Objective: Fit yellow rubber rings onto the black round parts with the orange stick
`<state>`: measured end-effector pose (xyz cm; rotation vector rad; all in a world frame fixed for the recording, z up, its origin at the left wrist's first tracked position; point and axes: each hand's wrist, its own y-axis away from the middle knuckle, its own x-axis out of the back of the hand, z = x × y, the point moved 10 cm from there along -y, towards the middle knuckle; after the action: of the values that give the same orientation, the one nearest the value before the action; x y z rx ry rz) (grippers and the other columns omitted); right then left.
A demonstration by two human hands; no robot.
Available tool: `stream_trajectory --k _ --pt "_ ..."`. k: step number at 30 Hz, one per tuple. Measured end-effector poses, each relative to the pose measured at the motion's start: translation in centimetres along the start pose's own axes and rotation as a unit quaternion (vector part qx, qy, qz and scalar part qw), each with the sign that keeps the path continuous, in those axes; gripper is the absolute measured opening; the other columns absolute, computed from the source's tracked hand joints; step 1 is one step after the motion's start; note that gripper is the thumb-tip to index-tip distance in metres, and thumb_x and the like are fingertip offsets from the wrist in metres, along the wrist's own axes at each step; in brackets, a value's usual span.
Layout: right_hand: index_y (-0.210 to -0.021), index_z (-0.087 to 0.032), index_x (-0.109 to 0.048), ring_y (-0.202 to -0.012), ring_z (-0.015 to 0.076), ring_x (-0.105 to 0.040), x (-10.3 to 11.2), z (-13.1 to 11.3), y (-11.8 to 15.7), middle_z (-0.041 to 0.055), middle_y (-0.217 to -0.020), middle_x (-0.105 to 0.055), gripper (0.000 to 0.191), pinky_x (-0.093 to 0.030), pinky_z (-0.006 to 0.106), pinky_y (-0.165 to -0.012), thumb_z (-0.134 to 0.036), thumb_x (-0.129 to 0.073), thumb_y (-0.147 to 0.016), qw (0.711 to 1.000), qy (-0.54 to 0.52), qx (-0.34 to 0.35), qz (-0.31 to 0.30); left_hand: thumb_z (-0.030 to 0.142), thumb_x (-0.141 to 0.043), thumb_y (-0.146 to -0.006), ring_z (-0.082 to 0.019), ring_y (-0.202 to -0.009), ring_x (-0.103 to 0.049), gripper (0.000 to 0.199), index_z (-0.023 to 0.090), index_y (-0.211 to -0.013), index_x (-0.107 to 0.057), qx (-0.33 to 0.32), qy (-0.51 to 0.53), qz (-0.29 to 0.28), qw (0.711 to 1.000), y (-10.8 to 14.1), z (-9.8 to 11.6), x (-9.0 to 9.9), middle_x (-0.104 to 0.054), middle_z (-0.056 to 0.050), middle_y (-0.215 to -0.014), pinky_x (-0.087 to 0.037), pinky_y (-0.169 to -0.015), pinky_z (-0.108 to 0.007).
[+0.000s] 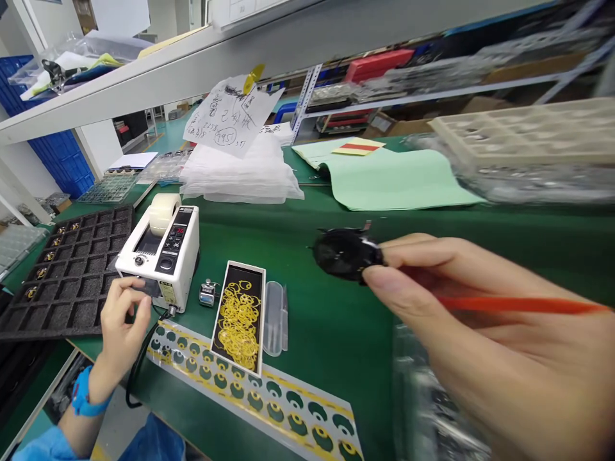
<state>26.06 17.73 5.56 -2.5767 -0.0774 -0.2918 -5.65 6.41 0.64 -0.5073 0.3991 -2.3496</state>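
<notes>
My right hand pinches a round black part between thumb and forefinger, above the green bench. The part is slightly blurred, with small tabs on its edge. A thin orange stick lies across the same palm, its end hidden. At the front of a white tape dispenser, my left hand has its fingers curled by the tape outlet; whether tape is between them is hidden. A roll of pale tape sits on top of the dispenser. My left wrist wears a blue band.
Beside the dispenser are a tally counter, a white-rimmed box of yellow rings and a clear plastic case. A punched sheet lies in front. A black foam tray stands left; papers and a shelf edge are behind.
</notes>
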Motion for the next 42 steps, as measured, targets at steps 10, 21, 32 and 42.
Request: stream_trajectory --k 10,21,32,42 --pt "-0.078 -0.022 -0.058 -0.076 0.0161 -0.053 -4.3 1.4 -1.4 0.0018 -0.081 -0.059 0.036 -0.045 0.027 -0.071 -0.058 -0.064 -0.082 0.958 -0.212 -0.085 -0.172 0.017 -0.048 -0.094 -0.012 -0.061 -0.051 0.025 0.020 -0.070 -0.050 -0.254 -0.071 -0.241 0.934 -1.9 11.3 -7.4 -0.060 -0.002 -0.082 -0.037 -0.054 -0.025" --pt "-0.075 -0.020 -0.048 -0.065 0.0117 -0.037 -6.6 1.5 -1.1 -0.0037 -0.070 -0.041 0.043 -0.032 0.025 -0.063 -0.059 -0.065 -0.080 0.906 -0.321 -0.127 -0.246 0.025 -0.055 -0.093 -0.013 -0.060 -0.043 0.028 0.020 -0.066 -0.059 -0.225 0.099 -0.338 0.908 -0.5 12.3 -15.0 -0.043 0.000 -0.067 -0.035 -0.051 -0.025" --pt "-0.077 -0.020 -0.047 -0.068 0.0122 -0.036 -6.8 2.0 -0.9 -0.0033 -0.074 -0.039 0.038 -0.030 0.026 -0.065 -0.054 -0.062 -0.086 0.907 -0.312 -0.121 -0.254 0.022 -0.054 -0.093 -0.012 -0.060 -0.042 0.027 0.020 -0.066 -0.056 -0.223 0.083 -0.347 0.907 -0.7 11.5 -15.4 -0.042 0.002 -0.067 -0.033 -0.052 -0.025" --pt "-0.077 -0.020 -0.046 -0.067 0.0121 -0.035 -6.7 2.0 -0.8 -0.0031 -0.073 -0.038 0.041 -0.030 0.027 -0.065 -0.057 -0.062 -0.084 0.914 -0.296 -0.121 -0.251 0.019 -0.054 -0.091 -0.011 -0.059 -0.040 0.026 0.019 -0.066 -0.056 -0.212 0.063 -0.349 0.911 -0.7 11.1 -15.6 -0.042 0.003 -0.067 -0.031 -0.052 -0.024"
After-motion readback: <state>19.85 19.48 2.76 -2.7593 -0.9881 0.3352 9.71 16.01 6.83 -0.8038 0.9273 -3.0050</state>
